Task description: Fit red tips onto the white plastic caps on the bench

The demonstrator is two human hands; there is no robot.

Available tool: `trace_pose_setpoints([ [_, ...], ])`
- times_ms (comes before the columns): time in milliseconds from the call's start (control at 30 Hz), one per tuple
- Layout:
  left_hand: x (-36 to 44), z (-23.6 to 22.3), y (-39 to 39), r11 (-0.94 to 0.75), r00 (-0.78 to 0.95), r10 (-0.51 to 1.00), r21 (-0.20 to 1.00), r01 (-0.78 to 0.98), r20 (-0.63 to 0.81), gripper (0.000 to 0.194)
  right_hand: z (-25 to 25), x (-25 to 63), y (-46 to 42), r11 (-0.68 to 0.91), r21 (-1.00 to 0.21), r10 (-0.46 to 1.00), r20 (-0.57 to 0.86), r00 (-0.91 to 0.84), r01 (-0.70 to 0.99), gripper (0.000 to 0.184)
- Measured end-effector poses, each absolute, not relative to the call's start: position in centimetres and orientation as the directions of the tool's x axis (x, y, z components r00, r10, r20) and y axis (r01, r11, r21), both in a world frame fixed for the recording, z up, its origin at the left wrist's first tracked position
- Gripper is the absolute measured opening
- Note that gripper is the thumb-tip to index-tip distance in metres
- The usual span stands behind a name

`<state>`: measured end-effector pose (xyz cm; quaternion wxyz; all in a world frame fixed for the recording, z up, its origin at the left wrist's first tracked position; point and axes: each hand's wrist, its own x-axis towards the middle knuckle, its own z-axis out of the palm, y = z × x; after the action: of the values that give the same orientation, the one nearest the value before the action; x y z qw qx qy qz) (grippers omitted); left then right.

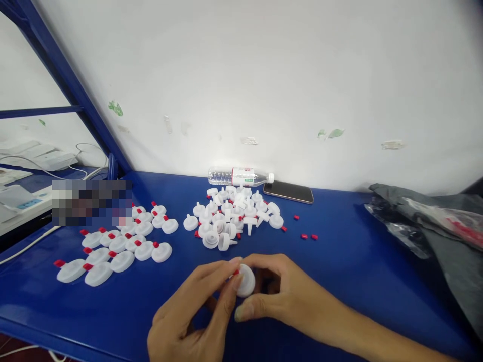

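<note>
Blue tabletop [350, 241] beneath white cap [247, 281], right grip [289, 291] clamped around it, left grip [192, 311] tight on red tip [236, 272]

White wall [264, 75] behind blue table [339, 221]

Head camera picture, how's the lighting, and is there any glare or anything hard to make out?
In the head view, the white wall is bright but darkens at the top right corner; glints streak the clear plastic at right; a pixelated patch hides detail at left; and the white cap at the left hand and right hand shows little fine detail.
</note>
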<state>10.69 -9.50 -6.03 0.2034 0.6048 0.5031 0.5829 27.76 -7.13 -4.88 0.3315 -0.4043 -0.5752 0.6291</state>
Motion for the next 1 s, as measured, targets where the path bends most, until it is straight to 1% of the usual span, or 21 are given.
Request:
trace_pose_setpoints([
  [67,9.6,-6.1,-9.4,-0.399,-0.226,0.816,0.801,0.446,0.533,0.008,-4.4,28.0,-7.0,-0.110,-0.984,0.882,-0.161,-0.443,0.138,0.051],
  [100,8.8,-6.2,-9.3,-0.382,-0.249,0.798,0.781,0.494,0.548,0.012,-4.0,28.3,-6.8,-0.058,-0.976,0.903,-0.141,-0.406,0.210,0.049],
  [133,7.9,-6.3,-9.1,-0.358,-0.269,0.782,0.758,0.545,0.563,0.017,-3.6,28.8,-6.4,0.029,-0.952,0.931,-0.085,-0.354,0.304,0.041],
  [167,6.8,-6.5,-8.9,-0.336,-0.272,0.771,0.731,0.594,0.576,0.022,-3.1,29.4,-6.0,0.139,-0.899,0.955,0.011,-0.296,0.415,0.029],
  [200,5.8,-6.6,-8.7,-0.313,-0.269,0.765,0.703,0.639,0.585,0.027,-2.7,30.2,-5.5,0.248,-0.805,0.961,0.132,-0.244,0.539,0.019],
  [233,4.8,-6.8,-8.4,-0.289,-0.258,0.766,0.675,0.679,0.588,0.030,-2.4,31.0,-5.0,0.329,-0.672,0.944,0.252,-0.212,0.663,0.018],
  [267,3.9,-7.0,-8.2,-0.261,-0.244,0.775,0.647,0.717,0.583,0.032,-2.1,32.0,-4.4,0.357,-0.531,0.918,0.350,-0.185,0.769,0.020],
  [300,3.1,-7.3,-8.0,-0.226,-0.234,0.786,0.618,0.753,0.572,0.033,-2.0,32.9,-3.8,0.341,-0.400,0.899,0.403,-0.171,0.851,0.024],
  [333,2.5,-7.5,-7.9,-0.191,-0.223,0.801,0.589,0.785,0.556,0.034,-2.0,33.7,-3.2,0.308,-0.300,0.894,0.415,-0.167,0.903,0.027],
  [367,2.1,-7.7,-7.8,-0.163,-0.210,0.815,0.561,0.812,0.541,0.033,-2.1,34.4,-2.7,0.278,-0.239,0.900,0.402,-0.166,0.930,0.029],
  [400,1.9,-7.9,-7.7,-0.148,-0.195,0.824,0.534,0.832,0.532,0.032,-2.3,35.0,-2.3,0.259,-0.206,0.912,0.374,-0.169,0.944,0.030],
  [433,1.8,-8.1,-7.6,-0.149,-0.173,0.832,0.514,0.844,0.526,0.031,-2.6,35.4,-1.9,0.251,-0.198,0.923,0.343,-0.173,0.947,0.030],
  [500,1.8,-8.3,-7.5,-0.174,-0.137,0.846,0.509,0.843,0.516,0.031,-3.2,35.8,-1.5,0.254,-0.223,0.938,0.296,-0.183,0.941,0.029],
  [633,1.9,-8.4,-7.2,-0.182,-0.139,0.880,0.591,0.786,0.454,0.034,-2.6,35.6,-1.5,0.257,-0.269,0.945,0.270,-0.184,0.928,0.026],
  [700,1.8,-8.3,-7.0,-0.171,-0.148,0.891,0.619,0.766,0.429,0.035,-1.4,35.4,-2.0,0.245,-0.329,0.948,0.278,-0.154,0.912,0.025],
  [767,1.5,-8.3,-6.9,-0.161,-0.152,0.897,0.626,0.763,0.416,0.036,-0.3,35.0,-2.6,0.240,-0.418,0.954,0.269,-0.133,0.876,0.024],
  [833,1.3,-8.4,-6.8,-0.165,-0.147,0.896,0.621,0.766,0.420,0.036,0.3,34.4,-3.2,0.256,-0.481,0.962,0.214,-0.171,0.838,0.021],
  [933,1.1,-8.5,-6.7,-0.141,-0.154,0.905,0.622,0.770,0.396,0.039,0.0,33.2,-4.0,0.295,-0.497,0.952,0.082,-0.294,0.816,0.017],
  [1000,1.1,-8.6,-6.5,-0.098,-0.182,0.918,0.644,0.759,0.353,0.045,-0.1,32.8,-4.2,0.299,-0.504,0.940,0.009,-0.341,0.811,0.015],
])
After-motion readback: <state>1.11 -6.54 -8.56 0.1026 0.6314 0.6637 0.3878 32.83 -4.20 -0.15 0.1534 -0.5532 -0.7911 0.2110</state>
